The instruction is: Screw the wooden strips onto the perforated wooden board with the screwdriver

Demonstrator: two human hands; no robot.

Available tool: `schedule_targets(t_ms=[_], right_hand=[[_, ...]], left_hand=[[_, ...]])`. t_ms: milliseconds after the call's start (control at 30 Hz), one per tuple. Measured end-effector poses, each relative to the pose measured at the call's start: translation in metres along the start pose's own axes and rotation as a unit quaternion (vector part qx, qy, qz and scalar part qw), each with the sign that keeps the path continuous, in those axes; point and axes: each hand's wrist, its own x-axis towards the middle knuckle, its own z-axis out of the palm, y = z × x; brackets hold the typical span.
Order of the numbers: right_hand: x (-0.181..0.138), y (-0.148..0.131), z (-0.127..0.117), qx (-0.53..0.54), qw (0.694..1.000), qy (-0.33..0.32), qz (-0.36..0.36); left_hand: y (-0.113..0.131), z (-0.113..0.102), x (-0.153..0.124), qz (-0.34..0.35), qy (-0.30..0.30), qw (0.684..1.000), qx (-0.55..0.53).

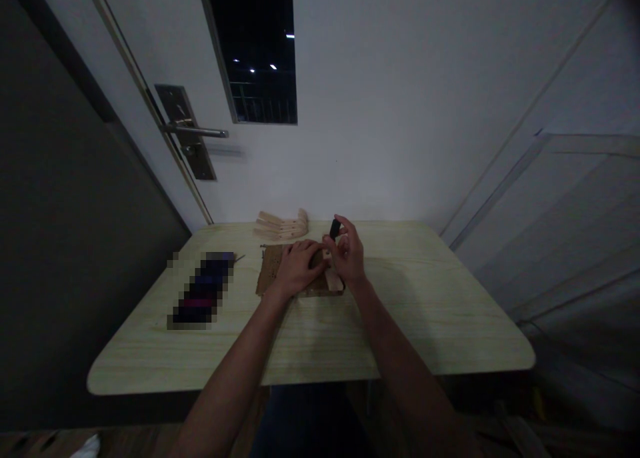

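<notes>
My right hand (349,253) is closed, its thumb and fingers pinching a short black-handled tool (335,229). The tool stands nearly upright, and its lower end is hidden by my fingers. To its left, my left hand (299,266) reaches over a brown cardboard piece (269,271), with the thumb and forefinger against a pale wooden piece (334,281). This piece lies at the right end of the cardboard, partly covered by both hands. Behind the hands rests a fan of pale wooden strips (281,227), joined at one end.
A blurred-out dark object (203,291) lies on the left of the light wood-grain table (450,325), a thin metal rod (241,257) beside it. Small dark screw-like bits (263,247) sit by the cardboard's far left corner. A white door with a metal handle (195,131) stands behind.
</notes>
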Motion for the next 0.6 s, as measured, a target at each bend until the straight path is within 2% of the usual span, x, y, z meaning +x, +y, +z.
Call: schedule_targets(t_ms=[200, 433, 600], right_hand=[[0.0006, -0.0041, -0.0076, 0.042, 0.997, -0.068, 0.014], [0.0006, -0.0011, -0.0027, 0.01, 1.0, 0.006, -0.006], [0.0005, -0.0033, -0.0085, 0.06, 0.996, -0.059, 0.018]], left_hand=[[-0.0005, -0.0002, -0.0003, 0.008, 0.002, 1.0, -0.009], [0.0011, -0.0006, -0.0002, -0.002, -0.004, 1.0, -0.002], [0.0021, -0.0017, -0.0005, -0.001, -0.004, 1.0, 0.0]])
